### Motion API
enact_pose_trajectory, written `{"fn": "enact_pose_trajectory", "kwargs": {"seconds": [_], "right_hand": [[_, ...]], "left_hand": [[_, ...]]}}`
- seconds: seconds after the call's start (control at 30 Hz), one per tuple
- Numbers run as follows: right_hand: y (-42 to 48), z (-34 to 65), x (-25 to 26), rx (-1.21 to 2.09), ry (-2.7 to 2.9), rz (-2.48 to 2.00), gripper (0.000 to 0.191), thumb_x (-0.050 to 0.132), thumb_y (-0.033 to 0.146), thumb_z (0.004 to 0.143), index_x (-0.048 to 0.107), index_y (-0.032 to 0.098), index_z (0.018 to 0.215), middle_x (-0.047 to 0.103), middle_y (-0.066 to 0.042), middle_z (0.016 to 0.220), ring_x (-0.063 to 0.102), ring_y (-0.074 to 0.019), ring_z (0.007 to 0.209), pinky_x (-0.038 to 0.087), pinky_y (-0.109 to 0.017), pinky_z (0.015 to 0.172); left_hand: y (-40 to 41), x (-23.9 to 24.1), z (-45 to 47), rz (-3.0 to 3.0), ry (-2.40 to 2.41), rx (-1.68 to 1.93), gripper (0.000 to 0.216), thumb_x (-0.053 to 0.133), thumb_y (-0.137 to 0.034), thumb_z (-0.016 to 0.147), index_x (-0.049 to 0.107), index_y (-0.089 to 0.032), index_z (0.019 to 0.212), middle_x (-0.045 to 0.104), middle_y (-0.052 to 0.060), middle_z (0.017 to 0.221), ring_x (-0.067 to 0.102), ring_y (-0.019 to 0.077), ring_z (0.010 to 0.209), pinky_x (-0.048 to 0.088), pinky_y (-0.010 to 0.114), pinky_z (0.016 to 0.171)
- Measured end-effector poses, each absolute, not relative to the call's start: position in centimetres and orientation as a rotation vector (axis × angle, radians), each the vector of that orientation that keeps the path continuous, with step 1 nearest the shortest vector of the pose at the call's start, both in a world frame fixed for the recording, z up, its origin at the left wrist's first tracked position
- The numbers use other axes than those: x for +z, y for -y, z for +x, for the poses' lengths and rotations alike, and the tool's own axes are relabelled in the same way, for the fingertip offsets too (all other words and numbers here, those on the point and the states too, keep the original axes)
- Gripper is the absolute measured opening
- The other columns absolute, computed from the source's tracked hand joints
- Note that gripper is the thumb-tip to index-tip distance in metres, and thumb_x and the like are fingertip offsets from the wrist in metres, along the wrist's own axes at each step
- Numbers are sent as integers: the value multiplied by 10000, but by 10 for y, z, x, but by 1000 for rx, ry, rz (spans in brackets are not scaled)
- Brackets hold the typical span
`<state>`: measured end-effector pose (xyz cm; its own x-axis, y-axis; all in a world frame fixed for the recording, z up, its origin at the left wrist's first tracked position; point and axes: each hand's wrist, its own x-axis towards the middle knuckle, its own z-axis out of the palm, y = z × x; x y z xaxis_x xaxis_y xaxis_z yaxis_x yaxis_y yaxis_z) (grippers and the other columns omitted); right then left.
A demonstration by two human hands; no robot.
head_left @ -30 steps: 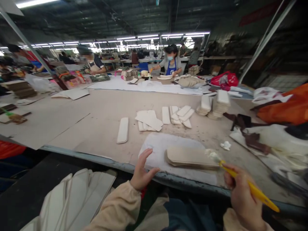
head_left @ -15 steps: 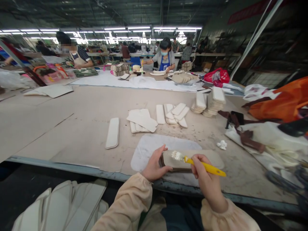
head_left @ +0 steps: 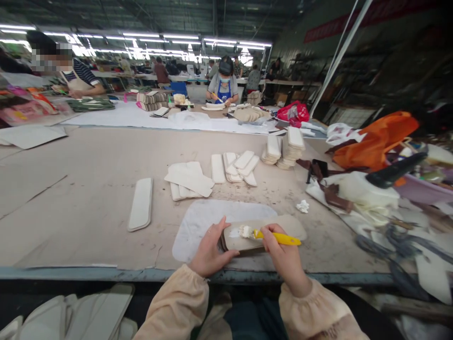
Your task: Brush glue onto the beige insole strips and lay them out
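Observation:
My right hand [head_left: 282, 250] is closed round the yellow handle of a brush [head_left: 279, 237]. White paste coats its bristles, which meet the top of a stack of long beige panels [head_left: 247, 242]. A wet white smear shows on the top panel near its left end. My left hand [head_left: 211, 248] holds that left end, thumb along the near side and fingers at the far side. Under the stack lies a pale rounded sheet [head_left: 198, 222] on the table [head_left: 95, 198].
One white panel [head_left: 140, 204] lies left, loose panels [head_left: 189, 179] and taller stacks [head_left: 293, 146] farther back. A crumpled white scrap [head_left: 302, 206] and a white jug-like container [head_left: 364, 189] are right. More panels [head_left: 92, 314] sit below the table edge. Co-workers sit beyond.
The view has swung right, so things appear farther left. The brush has come down onto the top panel, where a white smear now shows. My left hand stays at the stack's end.

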<state>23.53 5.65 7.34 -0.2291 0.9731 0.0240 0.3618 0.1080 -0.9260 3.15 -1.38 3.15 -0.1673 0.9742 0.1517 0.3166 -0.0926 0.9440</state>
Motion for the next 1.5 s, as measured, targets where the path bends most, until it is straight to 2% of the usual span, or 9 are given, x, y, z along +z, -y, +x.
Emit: {"fn": "enact_pose_trajectory", "kwargs": {"seconds": [0.27, 0.47, 0.53, 0.67, 0.77, 0.93, 1.13, 1.37, 1.5], "right_hand": [[-99, 302, 81, 676, 1702, -1580, 329, 500, 530, 860, 576, 216, 800, 529, 29, 515, 517, -164, 493, 388, -282, 519], [-112, 327, 85, 393, 1744, -1644, 371, 477, 559, 836, 588, 210, 770, 578, -19, 593, 538, -188, 564, 370, -300, 546], [-103, 322, 86, 477, 1710, -1597, 361, 498, 549, 854, 582, 207, 779, 561, -10, 600, 522, -173, 563, 376, -291, 547], [-70, 288, 87, 1004, 1561, -1352, 352, 515, 552, 894, 533, 208, 819, 476, 43, 532, 429, -120, 461, 347, -245, 456], [-48, 258, 83, 1300, 1566, -1229, 346, 507, 542, 913, 514, 212, 810, 455, 59, 516, 403, -103, 449, 330, -225, 443], [-43, 242, 76, 1388, 1676, -1257, 349, 510, 537, 910, 521, 213, 779, 478, 53, 523, 414, -104, 461, 329, -228, 450], [-72, 288, 80, 1149, 1688, -1480, 373, 508, 563, 885, 525, 216, 748, 474, 56, 497, 420, -107, 432, 321, -235, 437], [-102, 337, 88, 574, 1772, -1653, 390, 482, 572, 861, 563, 211, 738, 529, 28, 507, 527, -152, 483, 389, -265, 502], [-101, 344, 87, 247, 1861, -1574, 358, 476, 527, 912, 597, 208, 802, 600, 10, 614, 577, -153, 542, 408, -265, 543]], "left_hand": [[14, 30, 31, 1609, -1582, 1223, 855, 778, -355, 729, 384, -222, 1476, 589, 103, 1355, 499, 321, 1262, 309, 449, 1142], [15, 29, 32, 1507, -1569, 1284, 807, 806, -354, 694, 471, -206, 1414, 599, 115, 1342, 499, 325, 1268, 314, 450, 1143], [14, 28, 32, 1559, -1586, 1262, 820, 799, -366, 702, 448, -205, 1426, 596, 121, 1344, 503, 323, 1267, 327, 469, 1135], [13, 23, 30, 1800, -1634, 1161, 888, 772, -428, 738, 337, -206, 1480, 582, 133, 1358, 518, 310, 1254, 369, 502, 1104], [13, 20, 29, 1907, -1674, 1123, 892, 746, -483, 761, 307, -218, 1490, 569, 138, 1370, 516, 305, 1265, 392, 499, 1093], [13, 20, 29, 1982, -1682, 1128, 893, 729, -503, 777, 285, -217, 1497, 590, 141, 1339, 554, 295, 1225, 446, 477, 1051], [13, 22, 30, 2025, -1700, 1130, 863, 724, -459, 794, 284, -217, 1496, 607, 134, 1317, 568, 288, 1206, 472, 463, 1026], [12, 19, 29, 2075, -1719, 1118, 838, 705, -439, 816, 265, -236, 1500, 604, 118, 1320, 567, 278, 1208, 479, 449, 1023], [12, 17, 28, 2082, -1718, 1113, 844, 703, -440, 818, 249, -245, 1502, 595, 116, 1329, 561, 275, 1214, 479, 445, 1024]]}}
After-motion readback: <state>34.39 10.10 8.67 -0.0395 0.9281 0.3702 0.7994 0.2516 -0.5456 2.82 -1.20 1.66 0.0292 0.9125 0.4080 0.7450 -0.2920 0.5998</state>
